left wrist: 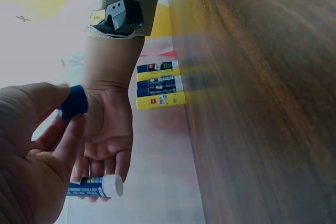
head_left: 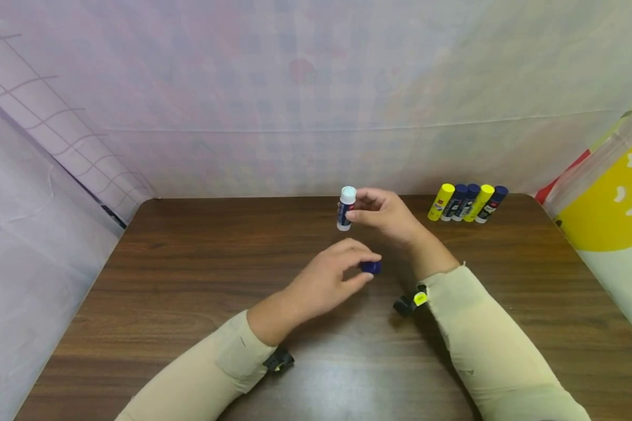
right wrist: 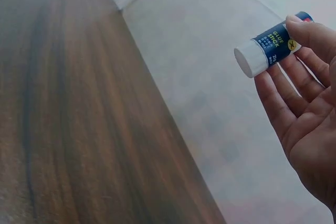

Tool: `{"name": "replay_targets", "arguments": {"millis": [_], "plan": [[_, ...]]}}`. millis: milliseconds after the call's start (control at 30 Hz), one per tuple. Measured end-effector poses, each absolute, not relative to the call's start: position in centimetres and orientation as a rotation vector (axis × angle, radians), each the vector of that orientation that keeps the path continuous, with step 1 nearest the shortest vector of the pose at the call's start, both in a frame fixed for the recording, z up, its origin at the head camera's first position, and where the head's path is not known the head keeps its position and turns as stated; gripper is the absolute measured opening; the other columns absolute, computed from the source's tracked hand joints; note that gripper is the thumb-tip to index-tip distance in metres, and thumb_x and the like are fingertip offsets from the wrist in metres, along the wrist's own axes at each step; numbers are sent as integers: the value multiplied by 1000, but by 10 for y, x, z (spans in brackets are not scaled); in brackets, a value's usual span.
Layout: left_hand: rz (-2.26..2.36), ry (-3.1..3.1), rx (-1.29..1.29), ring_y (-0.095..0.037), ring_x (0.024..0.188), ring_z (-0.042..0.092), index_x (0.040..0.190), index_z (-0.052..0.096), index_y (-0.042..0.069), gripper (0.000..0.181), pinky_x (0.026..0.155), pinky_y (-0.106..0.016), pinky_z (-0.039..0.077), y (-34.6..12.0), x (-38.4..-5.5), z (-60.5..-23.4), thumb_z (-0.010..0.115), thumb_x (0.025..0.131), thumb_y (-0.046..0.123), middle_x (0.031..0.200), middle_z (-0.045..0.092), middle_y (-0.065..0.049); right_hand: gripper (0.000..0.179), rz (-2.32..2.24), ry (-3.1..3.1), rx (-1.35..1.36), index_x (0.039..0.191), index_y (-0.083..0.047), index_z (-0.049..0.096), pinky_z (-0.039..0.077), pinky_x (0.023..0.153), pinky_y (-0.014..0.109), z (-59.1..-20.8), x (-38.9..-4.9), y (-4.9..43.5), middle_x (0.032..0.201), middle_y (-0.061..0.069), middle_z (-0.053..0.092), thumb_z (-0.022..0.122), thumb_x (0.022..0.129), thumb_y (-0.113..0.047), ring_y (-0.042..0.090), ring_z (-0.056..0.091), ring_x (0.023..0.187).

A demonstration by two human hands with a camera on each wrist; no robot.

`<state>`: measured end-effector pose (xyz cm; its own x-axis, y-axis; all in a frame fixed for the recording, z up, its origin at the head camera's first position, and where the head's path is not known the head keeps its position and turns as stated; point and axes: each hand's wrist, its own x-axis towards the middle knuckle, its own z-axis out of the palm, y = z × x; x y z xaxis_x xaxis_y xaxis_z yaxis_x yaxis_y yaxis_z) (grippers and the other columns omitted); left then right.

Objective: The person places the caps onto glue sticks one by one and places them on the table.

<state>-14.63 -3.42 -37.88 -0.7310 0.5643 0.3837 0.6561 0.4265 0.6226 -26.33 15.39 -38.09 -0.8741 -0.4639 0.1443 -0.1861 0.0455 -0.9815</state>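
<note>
An uncapped glue stick (head_left: 344, 213) with a dark blue label and a white base stands upright in my right hand (head_left: 387, 216), pinched between thumb and fingers. Its pale top faces up in the head view; the right wrist view shows the printed label of the glue stick (right wrist: 277, 43). Lower and nearer to me, my left hand (head_left: 329, 275) pinches a dark blue cap (head_left: 370, 267) between thumb and fingertips. Cap and glue stick are apart. In the left wrist view the cap (left wrist: 74, 103) overlaps the right palm behind it.
Several glue sticks (head_left: 466, 203), some yellow and some dark blue, stand in a row at the back right of the brown wooden table (head_left: 189, 263). A pale curtain (head_left: 274, 117) hangs behind the table's back edge. Black devices (head_left: 411, 301) are strapped to both wrists.
</note>
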Motion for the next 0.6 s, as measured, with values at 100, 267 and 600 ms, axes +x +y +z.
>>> {"name": "replay_targets", "arguments": {"millis": [100, 267, 600], "plan": [[-1273, -2441, -1064, -17, 112, 68, 124, 73, 7, 28, 99, -20, 56, -35, -147, -379, 75, 96, 9, 122, 67, -5, 26, -1908, 2104, -652, 117, -10, 73, 61, 88, 29, -377, -264, 158, 103, -4, 77, 74, 92, -1, 15, 71, 96], [-1471, -2319, -962, -21, 114, 68, 119, 71, 2, 25, 97, -19, 58, -35, -148, -378, 75, 94, 3, 124, 67, -9, 26, -1915, 2080, -664, 113, -17, 74, 62, 84, 29, -371, -263, 164, 100, -3, 76, 72, 93, 1, 15, 70, 93], [-1743, -2039, -735, -26, 117, 67, 120, 69, -4, 28, 102, -27, 58, -35, -150, -376, 74, 93, -2, 124, 65, -16, 33, -1891, 2106, -781, 109, -23, 74, 61, 78, 25, -361, -259, 169, 97, -3, 74, 70, 91, 5, 12, 67, 89]]}}
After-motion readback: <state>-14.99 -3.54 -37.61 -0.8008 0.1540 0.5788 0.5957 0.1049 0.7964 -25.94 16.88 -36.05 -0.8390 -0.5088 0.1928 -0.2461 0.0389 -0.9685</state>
